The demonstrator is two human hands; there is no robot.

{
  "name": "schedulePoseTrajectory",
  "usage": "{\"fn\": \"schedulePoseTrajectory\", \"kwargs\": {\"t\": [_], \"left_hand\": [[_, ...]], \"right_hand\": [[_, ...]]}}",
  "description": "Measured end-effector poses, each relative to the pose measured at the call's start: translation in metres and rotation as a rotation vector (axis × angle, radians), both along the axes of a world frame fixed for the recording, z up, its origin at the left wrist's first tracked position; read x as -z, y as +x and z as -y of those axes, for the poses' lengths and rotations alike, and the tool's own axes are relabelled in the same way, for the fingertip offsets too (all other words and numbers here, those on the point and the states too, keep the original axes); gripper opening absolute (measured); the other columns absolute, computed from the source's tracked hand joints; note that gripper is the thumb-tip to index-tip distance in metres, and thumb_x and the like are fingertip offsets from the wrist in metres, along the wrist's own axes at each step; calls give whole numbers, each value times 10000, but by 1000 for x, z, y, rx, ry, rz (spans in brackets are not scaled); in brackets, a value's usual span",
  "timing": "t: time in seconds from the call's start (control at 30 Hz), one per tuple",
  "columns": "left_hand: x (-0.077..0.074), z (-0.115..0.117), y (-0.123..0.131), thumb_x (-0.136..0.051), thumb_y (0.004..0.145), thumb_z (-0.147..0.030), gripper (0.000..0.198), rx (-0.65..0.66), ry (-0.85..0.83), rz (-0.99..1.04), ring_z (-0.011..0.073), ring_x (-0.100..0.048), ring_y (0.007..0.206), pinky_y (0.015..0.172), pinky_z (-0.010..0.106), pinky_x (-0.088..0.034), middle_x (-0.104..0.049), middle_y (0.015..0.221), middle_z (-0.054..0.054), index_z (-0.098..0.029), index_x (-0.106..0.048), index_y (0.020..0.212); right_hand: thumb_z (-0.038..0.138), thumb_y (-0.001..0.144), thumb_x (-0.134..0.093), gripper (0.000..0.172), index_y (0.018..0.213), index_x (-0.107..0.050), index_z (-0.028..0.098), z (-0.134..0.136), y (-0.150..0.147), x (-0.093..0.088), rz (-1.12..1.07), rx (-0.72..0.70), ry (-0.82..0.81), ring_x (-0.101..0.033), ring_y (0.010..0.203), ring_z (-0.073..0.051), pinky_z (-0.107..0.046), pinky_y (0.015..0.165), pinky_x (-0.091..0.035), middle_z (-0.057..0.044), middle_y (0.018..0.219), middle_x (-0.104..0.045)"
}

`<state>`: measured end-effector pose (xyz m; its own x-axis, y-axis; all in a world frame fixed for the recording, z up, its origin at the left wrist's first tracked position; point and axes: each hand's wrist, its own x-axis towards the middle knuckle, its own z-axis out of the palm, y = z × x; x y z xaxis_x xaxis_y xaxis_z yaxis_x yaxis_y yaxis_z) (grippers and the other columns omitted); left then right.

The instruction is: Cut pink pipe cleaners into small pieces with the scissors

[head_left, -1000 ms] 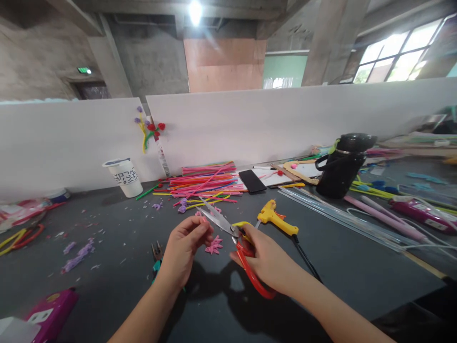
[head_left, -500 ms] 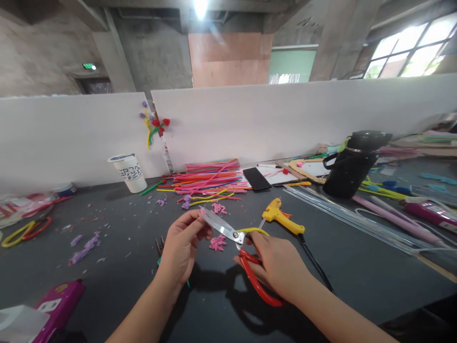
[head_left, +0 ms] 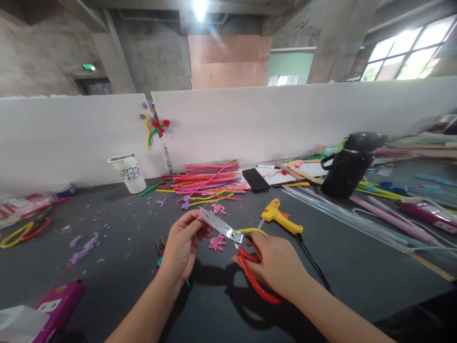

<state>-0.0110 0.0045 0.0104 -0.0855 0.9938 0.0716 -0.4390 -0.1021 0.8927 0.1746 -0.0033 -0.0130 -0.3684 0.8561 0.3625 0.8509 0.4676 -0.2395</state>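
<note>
My right hand (head_left: pixel 274 259) is closed around scissors (head_left: pixel 221 226) with one red and one yellow handle, their blades pointing up and left. The fingers of my left hand (head_left: pixel 183 240) are pinched at the blade tips on a small pink pipe cleaner piece, mostly hidden by the fingers. Below the blades lies a pink star-shaped cluster (head_left: pixel 217 242), and another pink cluster (head_left: pixel 218 208) sits just behind them. Partly covered by my left wrist, a tool with a teal handle (head_left: pixel 159 261) rests on the table.
A yellow glue gun (head_left: pixel 282 216) with a black cord lies right of the scissors. Behind are a pile of pipe cleaners (head_left: pixel 207 181), a black phone (head_left: pixel 255 180) and a white cup (head_left: pixel 129 175). A black jug (head_left: pixel 352 166) stands right; a purple power strip (head_left: pixel 59 305) lies front left.
Both hands hold nearly the same position, with the scissor tips still at my left fingertips. The view has shifted very slightly.
</note>
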Motion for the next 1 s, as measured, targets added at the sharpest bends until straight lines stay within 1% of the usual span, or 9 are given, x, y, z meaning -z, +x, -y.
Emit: {"fn": "schedulePoseTrajectory", "kwargs": {"t": [0.17,0.37,0.67,1.0], "left_hand": [[-1,0,1,-594,683,-169,32,8,20,-7,74,-531,539,524,173,-421,-575,593,-11,-139,-588,673],[-3,2,0,-606,677,-167,19,-10,40,-10,79,-548,546,547,186,-440,-595,606,-15,-152,-600,687],[-5,2,-1,-593,687,-150,14,-13,67,-9,77,-554,540,536,179,-441,-600,599,-19,-155,-605,692],[-5,2,-2,-607,678,-172,33,-5,70,-18,85,-558,552,546,190,-446,-607,612,-3,-145,-607,696]], "right_hand": [[568,749,-401,398,752,-502,183,1,0,0,26,-7,-6,-528,539,-156,-241,491,-277,-18,605,-567],[509,773,-394,345,760,-490,178,1,0,-1,72,-25,10,-546,568,-173,-248,507,-295,-37,646,-587],[610,753,-346,452,733,-487,181,0,-1,-1,78,-15,19,-528,523,-174,-254,490,-295,-19,570,-553],[605,768,-325,455,710,-483,182,0,-1,1,104,-15,69,-537,503,-166,-249,479,-279,-18,559,-563]]}}
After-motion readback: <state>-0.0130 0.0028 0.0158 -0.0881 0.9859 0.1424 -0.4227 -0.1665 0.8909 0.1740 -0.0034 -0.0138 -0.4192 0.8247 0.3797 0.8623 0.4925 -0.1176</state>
